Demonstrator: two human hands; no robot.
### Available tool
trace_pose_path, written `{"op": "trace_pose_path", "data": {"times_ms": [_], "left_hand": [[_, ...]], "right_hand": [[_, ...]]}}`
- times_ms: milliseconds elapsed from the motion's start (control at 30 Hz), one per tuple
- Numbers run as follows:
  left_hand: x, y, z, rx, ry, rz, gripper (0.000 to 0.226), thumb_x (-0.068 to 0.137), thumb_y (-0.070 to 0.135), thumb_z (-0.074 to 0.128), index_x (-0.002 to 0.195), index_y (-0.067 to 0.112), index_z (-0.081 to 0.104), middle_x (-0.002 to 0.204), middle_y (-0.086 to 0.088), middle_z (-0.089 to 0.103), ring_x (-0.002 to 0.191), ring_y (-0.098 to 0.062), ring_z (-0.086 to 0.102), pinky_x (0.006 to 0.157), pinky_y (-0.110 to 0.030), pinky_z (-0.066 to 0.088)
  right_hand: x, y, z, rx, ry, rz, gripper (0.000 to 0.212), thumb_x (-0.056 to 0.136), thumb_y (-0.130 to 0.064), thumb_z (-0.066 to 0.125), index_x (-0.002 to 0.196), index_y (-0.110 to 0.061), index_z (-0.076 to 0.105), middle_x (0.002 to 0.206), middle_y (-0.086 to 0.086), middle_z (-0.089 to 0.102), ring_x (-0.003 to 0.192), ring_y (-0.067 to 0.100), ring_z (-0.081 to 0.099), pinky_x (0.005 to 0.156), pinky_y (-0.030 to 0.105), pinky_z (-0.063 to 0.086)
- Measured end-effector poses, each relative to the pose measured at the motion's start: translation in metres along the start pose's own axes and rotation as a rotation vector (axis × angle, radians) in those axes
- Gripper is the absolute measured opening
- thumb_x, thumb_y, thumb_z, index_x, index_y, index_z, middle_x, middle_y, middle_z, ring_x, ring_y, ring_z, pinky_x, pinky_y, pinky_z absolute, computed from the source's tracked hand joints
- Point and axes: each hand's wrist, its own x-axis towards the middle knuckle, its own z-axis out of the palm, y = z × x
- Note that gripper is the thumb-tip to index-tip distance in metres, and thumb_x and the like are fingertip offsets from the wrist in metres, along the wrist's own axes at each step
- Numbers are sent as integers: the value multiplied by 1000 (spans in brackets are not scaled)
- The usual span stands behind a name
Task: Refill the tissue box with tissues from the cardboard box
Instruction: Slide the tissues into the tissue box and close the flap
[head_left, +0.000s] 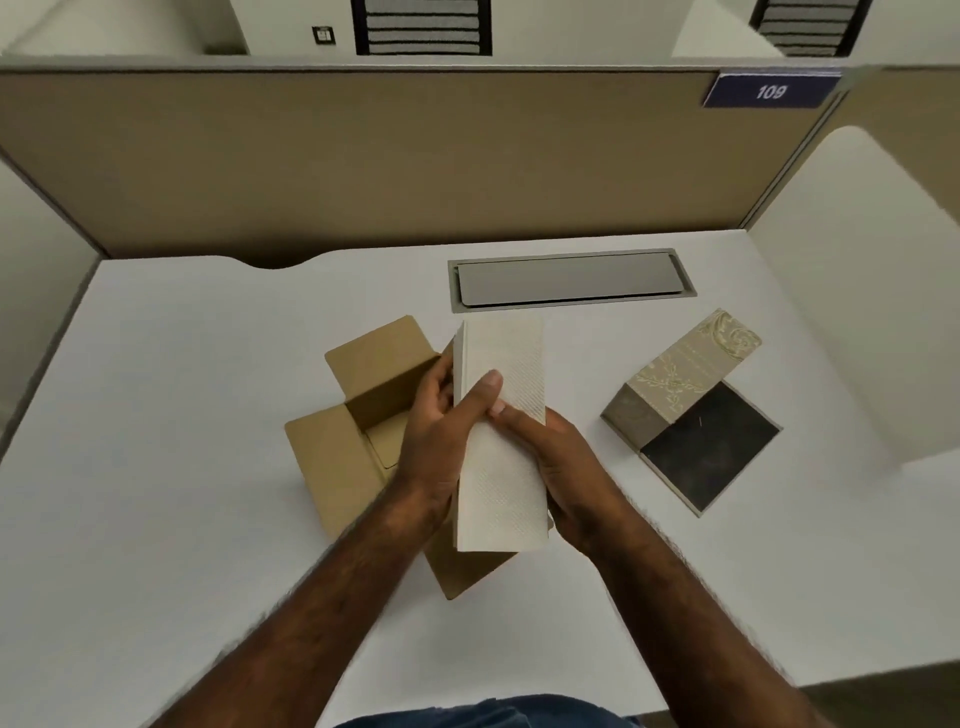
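Tissues (501, 441), white stack w/ embossed texture, held upright-ish above cardboard box (363, 410), gripped from both sides. Left hand (441, 441) wrapped round left edge, thumb pressed flat across front face, other fingers mostly hidden behind stack. Right hand (566, 473) clamped on right edge, forefinger tip touching front near left thumb; rest of its fingers behind paper, can't tell how spread. Stack thickness visible only at top left edge; sheet count impossible to make out. Cardboard box open, flaps splayed out, sitting on white desk (182, 467); near half covered by wrists and stack, interior only partly seen, bottom panel showing at left, can't tell if more tissues inside. Tissue box (675, 384), beige w/ ornate gold pattern, well apart to right of hands, lid standing open, dark interior showing; contents hard to read, looks dark only. Grey cable tray cover (569, 280) set in desk beyond hands. Tan partition (363, 156) behind desk, blue tag (771, 91) reading 109 at top right corner. Forearms bare, cut off at bottom edge; bit of blue fabric at bottom centre, mostly out of frame.
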Motion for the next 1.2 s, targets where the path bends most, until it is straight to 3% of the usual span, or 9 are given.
{"op": "trace_pose_path", "data": {"times_ms": [100, 333, 433, 533, 633, 800, 900, 1033, 1200], "left_hand": [[-2, -3, 24, 25, -26, 8, 69, 79, 55, 76, 142, 46, 50, 127, 7, 70, 101, -21, 77, 76, -41, 67], [-5, -11, 96, 72, -169, -44, 69, 78, 52, 80, 141, 47, 50, 133, 3, 66, 107, -26, 75, 87, -52, 65], [-2, -15, 132, 116, -240, -74, 73, 78, 52, 80, 144, 44, 48, 134, 1, 65, 111, -30, 73, 92, -56, 62], [3, -22, 167, 159, -311, -111, 79, 77, 53, 80, 147, 43, 45, 137, 0, 64, 115, -28, 71, 95, -56, 61], [9, -34, 197, 226, -354, -127, 86, 75, 57, 79, 150, 40, 42, 137, 2, 63, 118, -23, 68, 99, -53, 60], [24, -65, 231, 290, -401, -237, 102, 69, 55, 85, 156, 32, 36, 129, 5, 70, 112, -15, 72, 94, -40, 61], [24, -91, 239, 282, -434, -378, 108, 67, 54, 88, 157, 29, 33, 130, 2, 71, 115, -18, 72, 98, -44, 61], [22, -125, 246, 163, -416, -552, 83, 76, 42, 88, 146, 21, 49, 138, -9, 65, 121, -29, 68, 98, -44, 61], [36, -151, 259, -2, -209, -591, 50, 86, 24, 83, 131, 14, 63, 130, -16, 72, 124, -38, 66, 105, -55, 55]], "right_hand": [[-15, 2, -18, 16, 31, 0, 61, 82, -75, 64, 133, -44, 56, 123, -6, 79, 112, 23, 79, 101, 47, 65], [-44, 0, -103, 112, 136, 33, 80, 67, -90, 72, 136, -55, 54, 125, -12, 77, 119, 22, 78, 94, 54, 67], [-52, 3, -141, 143, 179, 36, 77, 66, -86, 79, 132, -52, 58, 124, -10, 79, 119, 22, 78, 87, 50, 68], [-61, 6, -175, 183, 227, 39, 56, 73, -79, 80, 122, -56, 65, 123, -9, 80, 117, 21, 78, 81, 45, 68], [-63, 11, -206, 225, 308, 41, 52, 84, -66, 73, 130, -47, 61, 120, -8, 81, 113, 21, 80, 80, 44, 68], [-53, 20, -260, 331, 441, 52, 59, 87, -54, 72, 139, -30, 59, 130, 5, 79, 118, 33, 77, 97, 64, 63], [-39, 28, -293, 350, 505, 57, 44, 98, -47, 70, 137, -30, 59, 132, 5, 77, 121, 33, 75, 99, 67, 61], [-14, 40, -322, 333, 539, 80, 42, 101, -49, 66, 138, -31, 56, 127, -1, 78, 118, 29, 75, 85, 54, 66], [15, 58, -341, 363, 531, 167, 61, 88, -52, 76, 141, -27, 56, 131, 4, 77, 119, 31, 75, 83, 50, 65]]}}
